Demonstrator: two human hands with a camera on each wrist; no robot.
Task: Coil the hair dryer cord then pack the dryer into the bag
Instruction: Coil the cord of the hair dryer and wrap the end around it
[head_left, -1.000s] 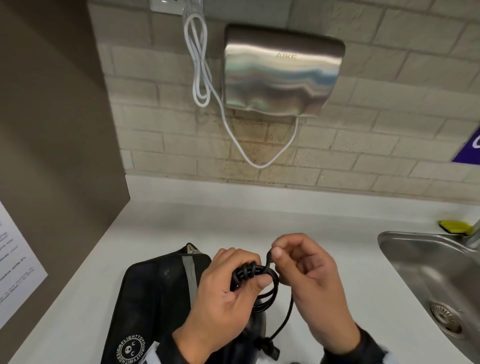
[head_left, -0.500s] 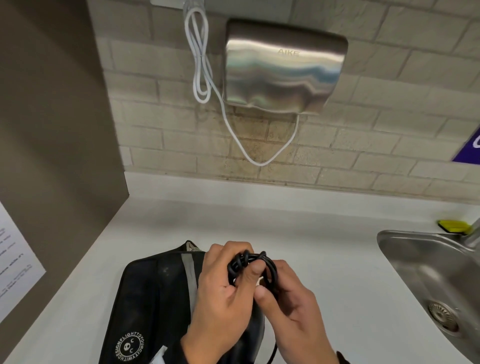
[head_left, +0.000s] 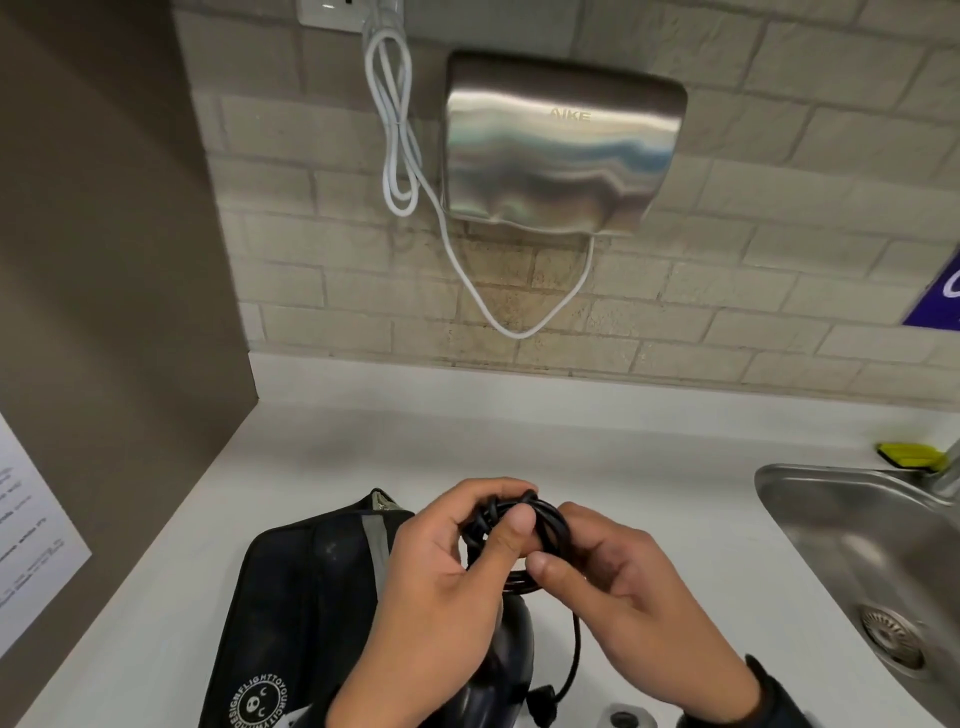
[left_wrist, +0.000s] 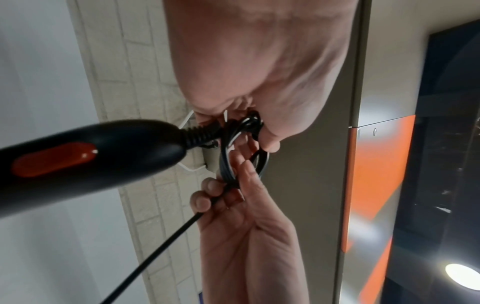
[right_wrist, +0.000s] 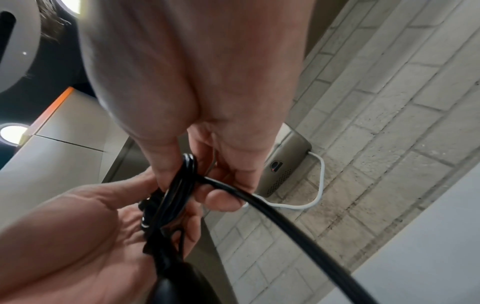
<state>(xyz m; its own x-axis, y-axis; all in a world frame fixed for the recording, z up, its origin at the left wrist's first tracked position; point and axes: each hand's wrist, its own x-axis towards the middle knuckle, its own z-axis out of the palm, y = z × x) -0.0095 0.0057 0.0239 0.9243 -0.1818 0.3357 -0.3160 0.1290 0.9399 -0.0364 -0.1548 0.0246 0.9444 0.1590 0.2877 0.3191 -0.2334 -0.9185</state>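
A black cord coil (head_left: 545, 519) is held between both hands above the counter. My left hand (head_left: 457, 556) grips the coil, thumb pressed on its front. My right hand (head_left: 587, 551) pinches a loose cord strand (right_wrist: 285, 226) against the coil's right side. That strand hangs down to a plug (head_left: 540, 699). The black dryer body (head_left: 506, 670) hangs below my left hand. In the left wrist view its handle (left_wrist: 91, 156) shows a red switch (left_wrist: 52, 160) and a ribbed cord collar entering the coil (left_wrist: 228, 164). The black bag (head_left: 306, 597) lies on the counter at left.
A steel hand dryer (head_left: 561, 145) with a white cable (head_left: 400, 130) is on the brick wall. A steel sink (head_left: 857, 545) lies at right, a yellow sponge (head_left: 906, 454) behind it. A brown side panel (head_left: 104, 260) bounds the white counter (head_left: 519, 441) on the left.
My right hand, which held the loose strand up beside the coil, dropped down behind it and now pinches the strand at the coil's lower right. My left hand kept its grip.
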